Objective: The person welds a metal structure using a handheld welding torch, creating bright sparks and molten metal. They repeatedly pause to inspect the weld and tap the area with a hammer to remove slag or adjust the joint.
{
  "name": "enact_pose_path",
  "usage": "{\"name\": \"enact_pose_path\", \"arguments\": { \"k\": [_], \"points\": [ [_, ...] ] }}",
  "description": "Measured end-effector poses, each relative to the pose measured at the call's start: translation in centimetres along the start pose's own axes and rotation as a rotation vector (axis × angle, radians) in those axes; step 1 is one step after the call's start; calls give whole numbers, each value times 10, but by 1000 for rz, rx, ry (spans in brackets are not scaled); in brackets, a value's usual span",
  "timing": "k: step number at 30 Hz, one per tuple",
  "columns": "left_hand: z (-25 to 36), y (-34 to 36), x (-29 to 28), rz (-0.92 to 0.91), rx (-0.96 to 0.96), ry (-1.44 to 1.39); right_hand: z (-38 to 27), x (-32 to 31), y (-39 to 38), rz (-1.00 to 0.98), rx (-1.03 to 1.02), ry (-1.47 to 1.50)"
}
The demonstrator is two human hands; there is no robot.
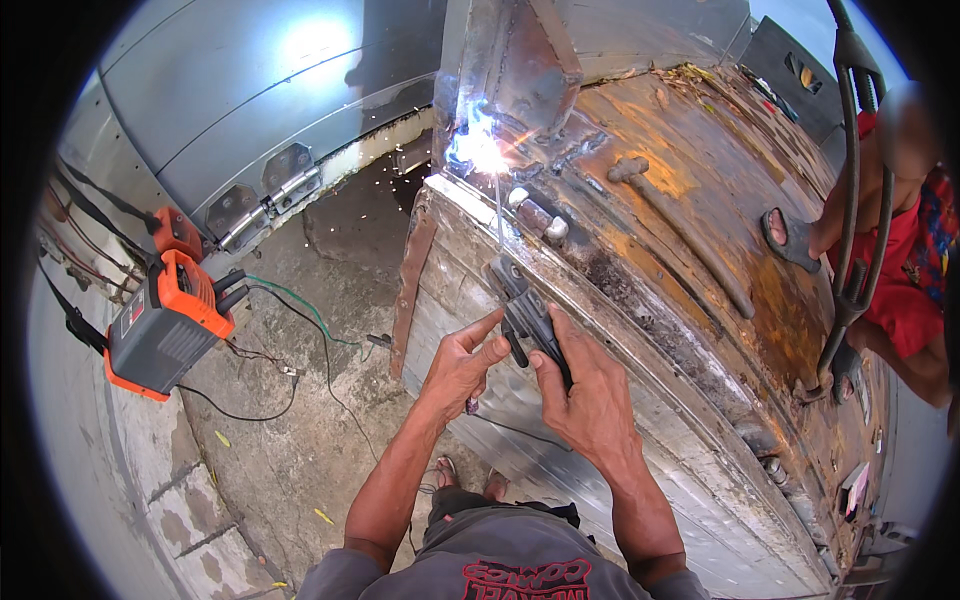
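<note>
Welding holder (522, 308), black, sits mid-scene, its handle wrapped by the right hand (590, 395); the left hand (455, 365) has its fingertips at the holder's left side, but whether they grip it, I cannot tell. From it, a thin rod (499, 215) reaches to a bright, sparking arc (480, 152) on the far side. Right, a rusty hammer (690, 240) lies; left, an orange-and-grey machine (165, 325).

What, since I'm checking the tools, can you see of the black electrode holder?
The black electrode holder looks plastic-covered, with a blocky head and a short protruding lever. Its head points up the picture, gripping a thin rod that reaches toward a bright arc. The right hand holds its lower end, partly hiding it; the left hand seems to touch its side.
</note>
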State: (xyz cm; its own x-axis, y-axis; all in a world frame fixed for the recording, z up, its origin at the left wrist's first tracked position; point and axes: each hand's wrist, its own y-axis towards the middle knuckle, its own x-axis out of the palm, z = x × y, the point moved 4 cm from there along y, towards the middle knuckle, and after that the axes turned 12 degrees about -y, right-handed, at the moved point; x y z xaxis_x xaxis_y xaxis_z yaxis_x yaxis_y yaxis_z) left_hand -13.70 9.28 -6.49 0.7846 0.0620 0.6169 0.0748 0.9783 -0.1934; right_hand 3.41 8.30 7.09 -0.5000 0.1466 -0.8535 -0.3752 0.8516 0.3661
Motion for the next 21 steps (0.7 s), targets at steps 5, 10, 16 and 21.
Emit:
{"name": "enact_pose_path", "arguments": {
  "k": [5, 10, 16, 21],
  "points": [
    [4, -2, 5, -23, 31, -14, 2, -1, -1, 24, -24, -21],
    [-3, 0, -4, -56, 8, -9, 0, -4, -3, -33, 12, 47],
    [0, -2, 2, -36, 3, -22, 3, -2, -3, -27, 12, 25],
    [-1, -1, 1, -14, 3, -22, 4, -1, -2, -33, 23, 3]
  ]
}}
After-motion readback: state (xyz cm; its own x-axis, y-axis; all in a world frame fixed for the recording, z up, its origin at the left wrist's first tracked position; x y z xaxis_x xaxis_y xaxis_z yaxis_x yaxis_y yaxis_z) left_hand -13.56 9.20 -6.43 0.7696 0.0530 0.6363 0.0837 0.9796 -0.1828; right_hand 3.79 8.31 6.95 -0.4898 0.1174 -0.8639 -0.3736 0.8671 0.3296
